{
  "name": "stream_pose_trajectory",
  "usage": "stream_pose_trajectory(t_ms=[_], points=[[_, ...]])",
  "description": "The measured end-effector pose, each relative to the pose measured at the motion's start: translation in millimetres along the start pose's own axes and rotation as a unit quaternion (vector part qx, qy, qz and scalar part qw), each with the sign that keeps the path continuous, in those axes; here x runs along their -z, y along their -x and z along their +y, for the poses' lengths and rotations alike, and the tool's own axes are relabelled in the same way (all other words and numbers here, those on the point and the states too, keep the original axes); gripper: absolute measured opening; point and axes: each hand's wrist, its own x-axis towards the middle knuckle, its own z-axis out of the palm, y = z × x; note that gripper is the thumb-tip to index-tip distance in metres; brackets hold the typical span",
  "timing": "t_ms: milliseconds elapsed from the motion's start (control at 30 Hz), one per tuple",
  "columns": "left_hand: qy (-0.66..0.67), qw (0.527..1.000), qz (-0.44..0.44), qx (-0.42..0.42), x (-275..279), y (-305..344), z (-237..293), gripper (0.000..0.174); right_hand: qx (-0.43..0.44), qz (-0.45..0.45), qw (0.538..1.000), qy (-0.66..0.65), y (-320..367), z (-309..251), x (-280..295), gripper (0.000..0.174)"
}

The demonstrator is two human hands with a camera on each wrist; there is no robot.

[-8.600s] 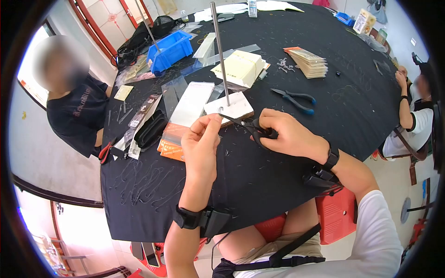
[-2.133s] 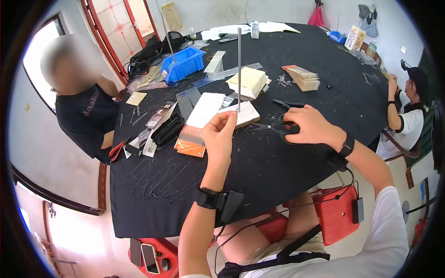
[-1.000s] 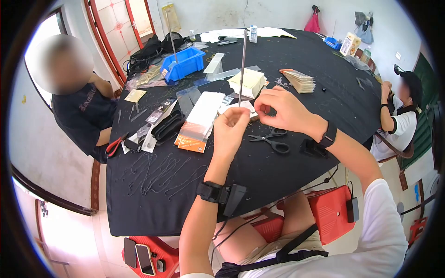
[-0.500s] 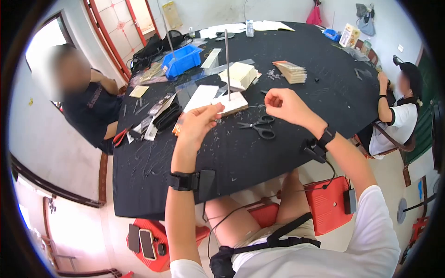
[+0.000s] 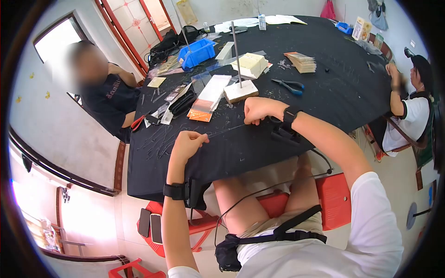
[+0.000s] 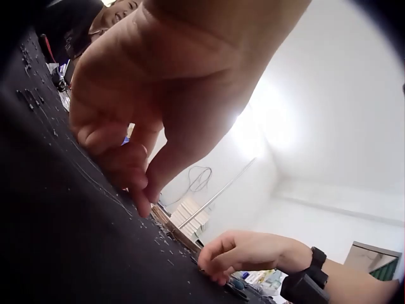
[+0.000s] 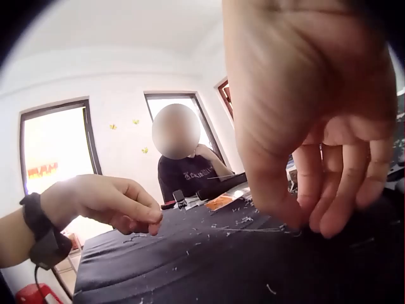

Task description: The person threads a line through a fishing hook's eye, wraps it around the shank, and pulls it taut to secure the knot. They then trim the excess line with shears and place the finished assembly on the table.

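Observation:
A thin pale thread [image 5: 227, 130] runs between my two hands, low over the black tablecloth. My left hand [image 5: 187, 145] pinches its near end between thumb and fingertips. At the other end, my right hand [image 5: 263, 110] pinches it with thumb and fingers bent. The right wrist view shows the thread [image 7: 253, 229] leading away from the right fingertips. Beyond the hands stands a white block [image 5: 242, 91] with an upright metal rod [image 5: 236, 51]. Scissors lie mostly hidden under the right hand and wrist. Dark looped threads [image 5: 162, 139] lie left of the left hand.
Blue-handled pliers [image 5: 292, 87] lie behind the right hand. Packets [image 5: 201, 111], a black case [image 5: 183, 103], red-handled pliers [image 5: 137, 123], a cream box [image 5: 250, 65] and a blue bin [image 5: 197, 53] spread farther back. One person [image 5: 109, 97] sits left, another [image 5: 410, 111] right.
The right hand has put the scissors down on the cloth and taken the thread. Both hands have come away from the rod stand toward the body, the left hand farther left.

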Motion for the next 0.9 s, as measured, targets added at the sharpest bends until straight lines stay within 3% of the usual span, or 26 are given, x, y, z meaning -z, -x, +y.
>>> stream_pose_trajectory(t_ms=[133,300,667,900], points=[[-0.003,0.999,-0.022,-0.027,-5.7,-6.3,-15.1,0.026,-0.002,0.019,1.0,-0.007,0.0,0.9,-2.9,0.018],[-0.048,0.996,-0.067,0.036,-5.2,-8.4,-9.5,0.027,-0.027,-0.005,0.999,-0.034,1.5,-2.6,1.0,0.016],[-0.083,0.99,-0.085,0.072,6.9,-11.3,1.3,0.036,-0.029,-0.015,0.999,-0.001,1.0,-3.0,6.0,0.007],[-0.059,0.993,-0.093,-0.041,-0.2,-3.1,56.2,0.038,-0.015,0.01,1.0,0.011,24.8,2.8,23.1,0.013]])
